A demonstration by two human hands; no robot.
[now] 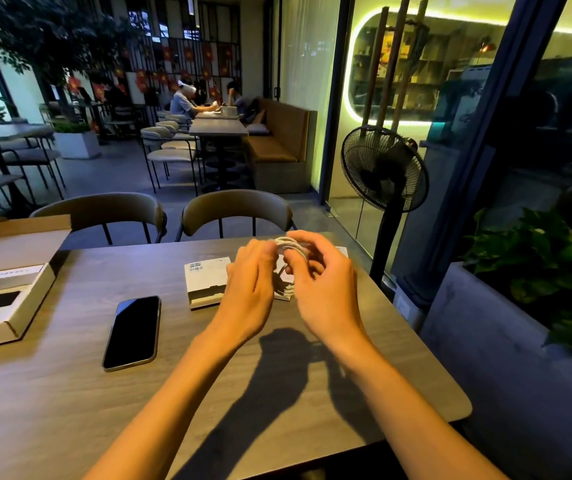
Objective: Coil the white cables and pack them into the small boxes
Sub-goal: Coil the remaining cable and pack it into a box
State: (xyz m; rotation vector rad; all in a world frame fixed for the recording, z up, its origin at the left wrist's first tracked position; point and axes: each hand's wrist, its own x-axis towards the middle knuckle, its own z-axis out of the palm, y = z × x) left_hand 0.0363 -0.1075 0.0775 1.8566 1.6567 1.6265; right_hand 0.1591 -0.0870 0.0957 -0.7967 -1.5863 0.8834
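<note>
A coiled white cable (pixel 289 244) hangs above the table between both hands. My left hand (pixel 251 292) pinches its left side with thumb and fingers. My right hand (pixel 322 289) curls around its right side, slightly blurred. Below them a small white box (pixel 204 282) with a barcode label lies on the table. A second small box (pixel 282 292) shows between my hands, mostly hidden, its contents unclear.
A black phone (pixel 132 332) lies face up at the left. A large open cardboard box (pixel 7 289) fills the table's left edge. Two chairs (pixel 236 209) stand behind the table (pixel 69 393). A standing fan (pixel 385 168) is at the right, beside a planter.
</note>
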